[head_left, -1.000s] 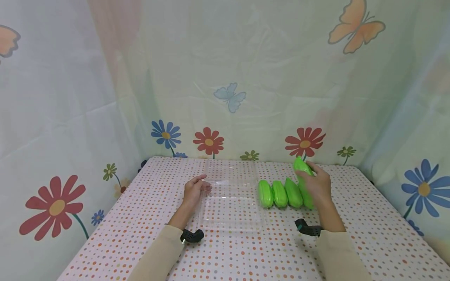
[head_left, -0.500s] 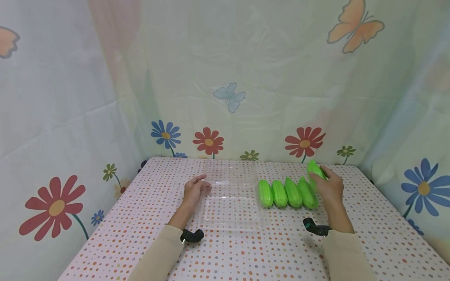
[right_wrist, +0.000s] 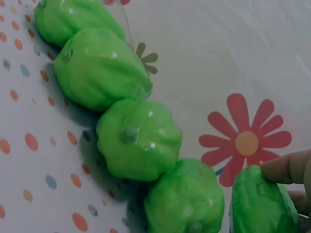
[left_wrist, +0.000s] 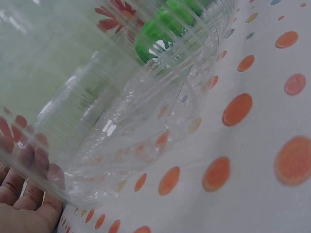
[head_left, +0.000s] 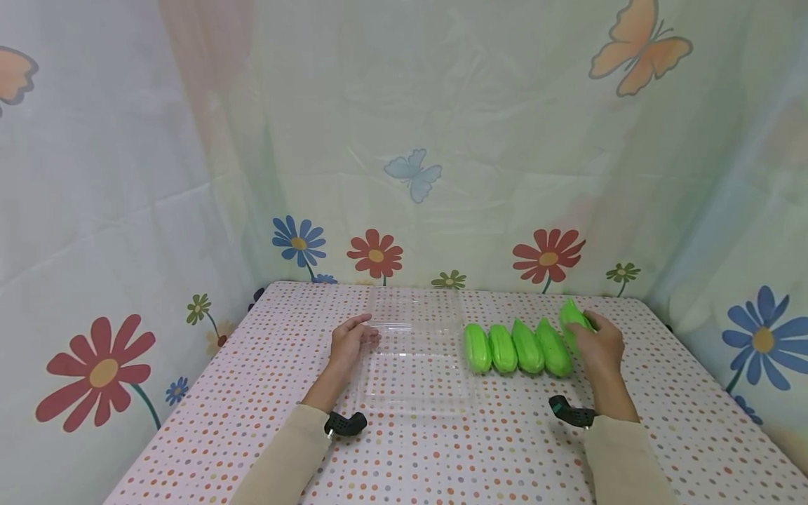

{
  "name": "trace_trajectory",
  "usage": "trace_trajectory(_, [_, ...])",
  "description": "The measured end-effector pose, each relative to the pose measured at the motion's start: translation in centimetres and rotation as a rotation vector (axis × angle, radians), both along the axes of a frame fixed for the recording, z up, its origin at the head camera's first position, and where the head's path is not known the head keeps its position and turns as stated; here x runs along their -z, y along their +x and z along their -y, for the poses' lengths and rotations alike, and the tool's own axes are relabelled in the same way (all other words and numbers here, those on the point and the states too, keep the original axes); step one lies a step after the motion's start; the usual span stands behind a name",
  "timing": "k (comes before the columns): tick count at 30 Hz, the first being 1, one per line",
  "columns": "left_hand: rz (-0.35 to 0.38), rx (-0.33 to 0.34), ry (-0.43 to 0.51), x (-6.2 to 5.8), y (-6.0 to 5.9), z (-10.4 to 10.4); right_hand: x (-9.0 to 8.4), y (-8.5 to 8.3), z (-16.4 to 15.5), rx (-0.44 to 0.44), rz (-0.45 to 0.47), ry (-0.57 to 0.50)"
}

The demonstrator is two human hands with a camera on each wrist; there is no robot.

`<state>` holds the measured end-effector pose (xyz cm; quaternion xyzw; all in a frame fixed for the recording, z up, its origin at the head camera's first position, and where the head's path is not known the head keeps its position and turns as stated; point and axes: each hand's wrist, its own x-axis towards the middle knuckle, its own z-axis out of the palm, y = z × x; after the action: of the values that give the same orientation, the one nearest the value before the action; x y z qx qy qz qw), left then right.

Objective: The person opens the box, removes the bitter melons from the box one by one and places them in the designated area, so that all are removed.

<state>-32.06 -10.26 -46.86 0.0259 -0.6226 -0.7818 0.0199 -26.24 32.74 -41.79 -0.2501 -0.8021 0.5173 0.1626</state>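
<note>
Sleeves: you wear long beige sleeves on both arms; they run from the lower edge of the head view up to the wrists, plain, with no print or cuff buttons showing.
Left wrist: a small black camera mount (head_left: 344,423) sits at your cuff, lower centre-left of the head view, rounded and with a dotted face.
Right wrist: a matching black mount (head_left: 570,412) sits at your other cuff, lower centre-right, curved like a short hook.
Left hand (head_left: 349,345): bare, no ring, watch or glove.
Right hand (head_left: 600,344): bare too, no jewellery showing.
Fingertips (left_wrist: 29,204): short nails, lower left of the left wrist view.
</note>
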Motion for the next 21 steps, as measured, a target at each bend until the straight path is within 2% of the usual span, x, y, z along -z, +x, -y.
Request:
trace_trajectory(12, [-0.016, -0.013, -0.001, -0.1, 0.2, -0.2, 1.9, -0.6, -1.0, 0.028, 0.051, 0.066])
trace_trajectory(21, [-0.018, -0.014, 0.001, -0.1, 0.2, -0.2, 2.6, -0.8, -1.1, 0.008, 0.096, 0.093])
